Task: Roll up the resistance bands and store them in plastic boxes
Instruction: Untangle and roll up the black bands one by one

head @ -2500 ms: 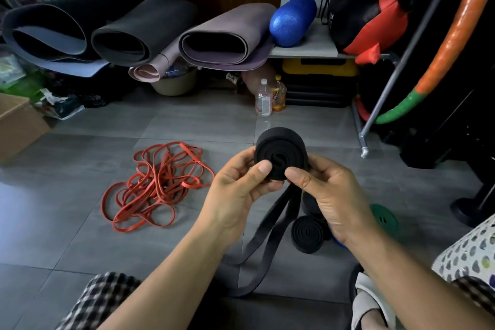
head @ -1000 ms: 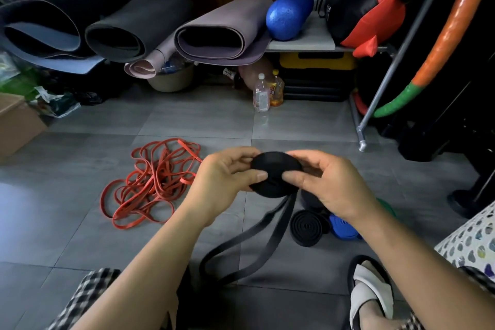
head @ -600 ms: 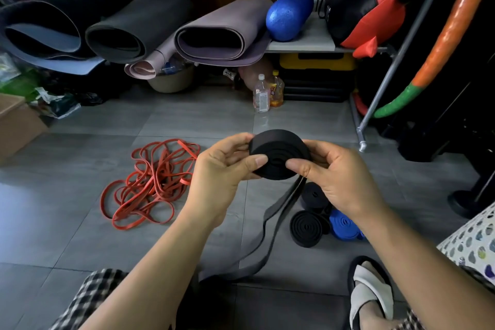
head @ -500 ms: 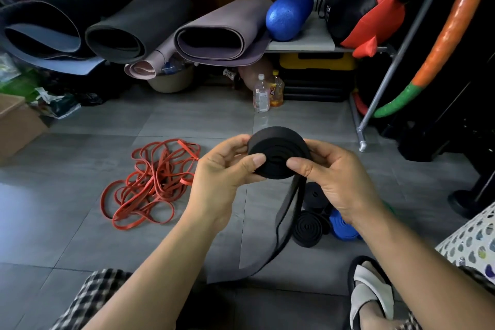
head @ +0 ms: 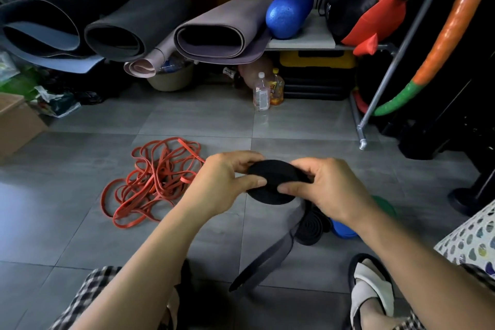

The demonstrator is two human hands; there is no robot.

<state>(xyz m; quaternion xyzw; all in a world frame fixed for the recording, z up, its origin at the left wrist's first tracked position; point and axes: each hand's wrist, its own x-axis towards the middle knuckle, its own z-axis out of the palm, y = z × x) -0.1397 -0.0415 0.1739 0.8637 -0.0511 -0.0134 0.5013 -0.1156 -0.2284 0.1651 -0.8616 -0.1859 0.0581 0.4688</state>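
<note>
the left hand [head: 223,185] and the right hand [head: 328,190] both hold a black band roll [head: 272,182] in the air over the grey floor [head: 187,120], with fingers and thumbs curled round it. the loose black tail [head: 263,260] hangs down from the roll to the floor. a pile of red bands [head: 152,182] lies on the floor to the left. another rolled black band [head: 308,230] lies below the right hand, next to a blue roll [head: 342,230].

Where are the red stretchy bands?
In the head view, the red bands lie tangled on the grey floor, left of centre, just beside the left hand that holds the black roll.
</note>
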